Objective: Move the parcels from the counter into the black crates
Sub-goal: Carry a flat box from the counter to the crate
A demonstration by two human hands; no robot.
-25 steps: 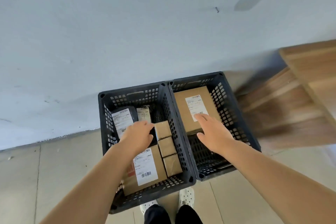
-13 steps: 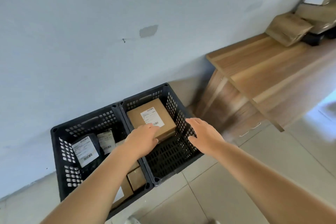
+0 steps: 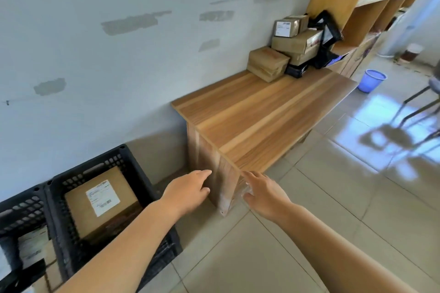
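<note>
At the far end of the long wooden counter, against the white wall, brown cardboard parcels sit stacked beside black plastic mailer bags. Below the counter's near corner, the left hand and right hand reach forward empty, fingers loosely extended. Two black slatted plastic crates on the tiled floor already hold labelled boxes.
</note>
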